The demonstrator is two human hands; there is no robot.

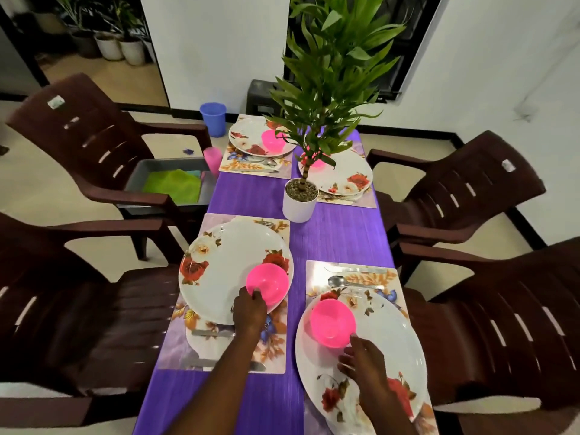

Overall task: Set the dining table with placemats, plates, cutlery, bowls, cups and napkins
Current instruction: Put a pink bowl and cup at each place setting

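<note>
My left hand (249, 309) fingers pinching near-left pink bowl (267, 282) rim on floral plate (219, 268), right hand (364, 361) fingers loose, touching near-right pink bowl (332, 323)

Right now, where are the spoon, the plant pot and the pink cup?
spoon (336, 281), head view, on its bowl end.
plant pot (298, 208), head view, on its white side wall.
pink cup (212, 160), head view, on its side.

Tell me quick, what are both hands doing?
Left hand: pinching the rim of the near-left pink bowl.
Right hand: open, fingertips by the near-right pink bowl, holding nothing.
</note>
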